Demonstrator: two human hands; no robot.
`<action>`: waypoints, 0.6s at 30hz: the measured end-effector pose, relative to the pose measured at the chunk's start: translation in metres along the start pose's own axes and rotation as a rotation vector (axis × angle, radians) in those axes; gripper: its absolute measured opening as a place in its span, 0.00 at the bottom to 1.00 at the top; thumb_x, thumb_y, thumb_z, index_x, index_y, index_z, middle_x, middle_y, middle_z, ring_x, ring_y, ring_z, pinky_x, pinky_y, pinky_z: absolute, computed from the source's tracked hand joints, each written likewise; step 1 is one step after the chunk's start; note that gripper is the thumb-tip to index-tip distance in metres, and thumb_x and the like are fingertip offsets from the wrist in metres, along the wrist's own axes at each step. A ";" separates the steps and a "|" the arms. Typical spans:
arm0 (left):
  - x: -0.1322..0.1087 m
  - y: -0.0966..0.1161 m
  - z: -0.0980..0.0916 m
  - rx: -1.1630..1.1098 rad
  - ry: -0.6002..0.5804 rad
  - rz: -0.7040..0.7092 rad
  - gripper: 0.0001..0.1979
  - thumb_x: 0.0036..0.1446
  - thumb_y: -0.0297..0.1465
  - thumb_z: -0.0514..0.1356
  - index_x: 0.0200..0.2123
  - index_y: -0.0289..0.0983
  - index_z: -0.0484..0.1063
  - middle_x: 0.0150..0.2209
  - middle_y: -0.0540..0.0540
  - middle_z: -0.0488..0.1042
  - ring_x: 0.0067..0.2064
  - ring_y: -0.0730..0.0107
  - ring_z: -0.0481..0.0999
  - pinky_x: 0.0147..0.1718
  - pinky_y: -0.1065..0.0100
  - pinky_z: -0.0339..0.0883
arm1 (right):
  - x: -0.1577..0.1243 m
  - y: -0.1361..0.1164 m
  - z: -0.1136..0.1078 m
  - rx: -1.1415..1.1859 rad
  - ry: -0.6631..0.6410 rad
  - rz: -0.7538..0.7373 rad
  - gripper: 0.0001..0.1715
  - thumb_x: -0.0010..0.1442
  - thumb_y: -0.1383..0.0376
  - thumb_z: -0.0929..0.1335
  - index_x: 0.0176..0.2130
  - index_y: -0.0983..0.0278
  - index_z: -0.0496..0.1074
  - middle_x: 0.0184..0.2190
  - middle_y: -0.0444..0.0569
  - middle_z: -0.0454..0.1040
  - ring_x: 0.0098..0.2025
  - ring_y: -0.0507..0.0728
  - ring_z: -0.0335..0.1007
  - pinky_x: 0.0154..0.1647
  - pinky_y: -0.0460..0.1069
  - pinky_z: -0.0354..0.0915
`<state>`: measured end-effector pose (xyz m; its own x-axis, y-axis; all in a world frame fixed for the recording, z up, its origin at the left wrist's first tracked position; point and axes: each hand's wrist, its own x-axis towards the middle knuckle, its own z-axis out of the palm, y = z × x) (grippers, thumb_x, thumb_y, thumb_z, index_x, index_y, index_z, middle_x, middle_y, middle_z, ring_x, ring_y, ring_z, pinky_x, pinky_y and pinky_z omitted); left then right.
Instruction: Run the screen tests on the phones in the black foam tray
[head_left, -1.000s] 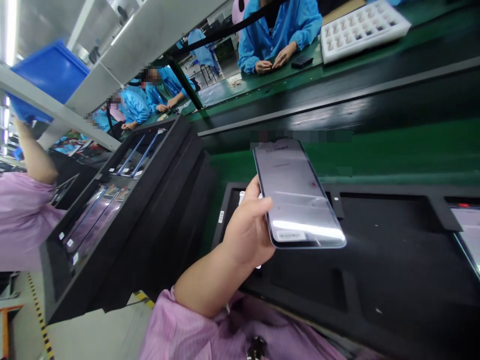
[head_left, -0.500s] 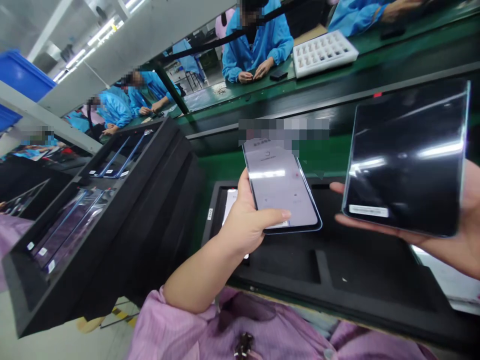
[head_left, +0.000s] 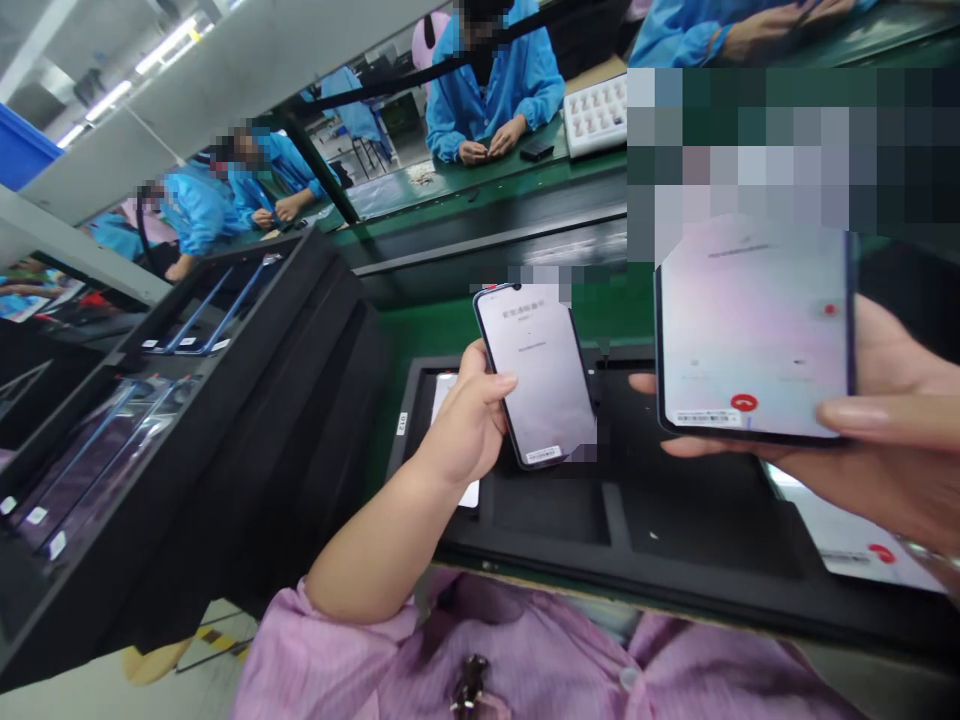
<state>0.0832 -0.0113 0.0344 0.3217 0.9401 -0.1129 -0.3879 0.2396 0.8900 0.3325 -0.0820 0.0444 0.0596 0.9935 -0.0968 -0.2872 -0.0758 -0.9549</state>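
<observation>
**Bench inventory, tag 012: one lit handset per side**

Your left hand (head_left: pixel 465 425): bare, wrapped around the edge of a slim black-framed smartphone with a pale lit screen (head_left: pixel 534 375), thumb resting at the screen's left edge. The phone stands tilted, with a small white label at its lower end.

Your right hand (head_left: pixel 892 430): at the right of the view, fingers under a second black-framed smartphone (head_left: pixel 754 330), thumb across its lower right corner. Its pale screen shows a round red icon; the top is lost behind pixelation.

Hands: apart, each clamped on its own phone, both phones held above the tray.

Below: a matte black foam tray (head_left: pixel 697 520) with moulded recesses and a small white 012 tag (head_left: pixel 402 423). A white-screened phone (head_left: pixel 448 400) lies just behind your left hand; another, with a red icon (head_left: pixel 847 540), lies under your right.

Also present: a stepped black foam rack (head_left: pixel 255 480) of sleeved phones (head_left: pixel 97 455) to the left, your pink smock sleeve (head_left: pixel 360 640), a green conveyor belt (head_left: pixel 487 320), and a co-worker in a blue smock (head_left: pixel 487 90) across the line beside a white compartment tray (head_left: pixel 596 115).
</observation>
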 end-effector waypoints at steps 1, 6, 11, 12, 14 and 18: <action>0.002 -0.002 -0.001 0.011 0.000 0.003 0.36 0.45 0.43 0.71 0.55 0.39 0.64 0.51 0.42 0.77 0.55 0.45 0.77 0.45 0.59 0.74 | -0.001 -0.001 0.002 -0.024 -0.025 -0.017 0.42 0.61 0.64 0.63 0.72 0.48 0.52 0.59 0.52 0.72 0.54 0.69 0.75 0.37 0.61 0.73; 0.010 -0.005 -0.005 0.027 -0.051 -0.015 0.48 0.49 0.44 0.74 0.68 0.44 0.56 0.60 0.44 0.73 0.60 0.48 0.75 0.55 0.55 0.72 | 0.005 -0.004 0.005 -0.106 0.077 -0.025 0.56 0.43 0.63 0.81 0.65 0.44 0.61 0.53 0.53 0.75 0.48 0.73 0.78 0.32 0.62 0.80; 0.012 -0.003 -0.007 0.142 -0.109 -0.093 0.58 0.52 0.47 0.74 0.75 0.49 0.40 0.60 0.43 0.73 0.54 0.49 0.79 0.53 0.51 0.75 | 0.003 -0.017 0.010 -0.050 -0.003 -0.059 0.50 0.44 0.46 0.79 0.63 0.48 0.67 0.58 0.52 0.73 0.47 0.71 0.78 0.34 0.62 0.79; 0.012 -0.004 -0.008 0.167 -0.121 -0.116 0.59 0.54 0.47 0.73 0.76 0.49 0.36 0.60 0.42 0.73 0.54 0.49 0.79 0.54 0.50 0.75 | 0.003 -0.019 0.010 -0.046 -0.010 -0.052 0.49 0.44 0.42 0.78 0.62 0.50 0.68 0.58 0.52 0.72 0.48 0.71 0.78 0.35 0.62 0.79; 0.014 -0.007 -0.011 0.220 -0.153 -0.166 0.60 0.57 0.47 0.71 0.76 0.49 0.30 0.62 0.40 0.71 0.56 0.50 0.78 0.55 0.52 0.74 | 0.005 -0.021 0.008 -0.082 -0.009 -0.030 0.51 0.44 0.38 0.77 0.62 0.52 0.69 0.57 0.52 0.73 0.48 0.71 0.77 0.37 0.62 0.79; 0.021 -0.011 -0.018 0.392 -0.200 -0.210 0.53 0.64 0.47 0.66 0.76 0.48 0.31 0.57 0.40 0.74 0.51 0.54 0.80 0.48 0.60 0.76 | 0.015 -0.016 -0.003 -0.232 0.001 0.027 0.55 0.44 0.29 0.72 0.60 0.57 0.70 0.53 0.54 0.76 0.48 0.69 0.77 0.40 0.60 0.78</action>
<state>0.0783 0.0100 0.0146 0.5326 0.8071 -0.2546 0.0450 0.2734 0.9608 0.3410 -0.0662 0.0573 0.0562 0.9908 -0.1232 -0.0614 -0.1197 -0.9909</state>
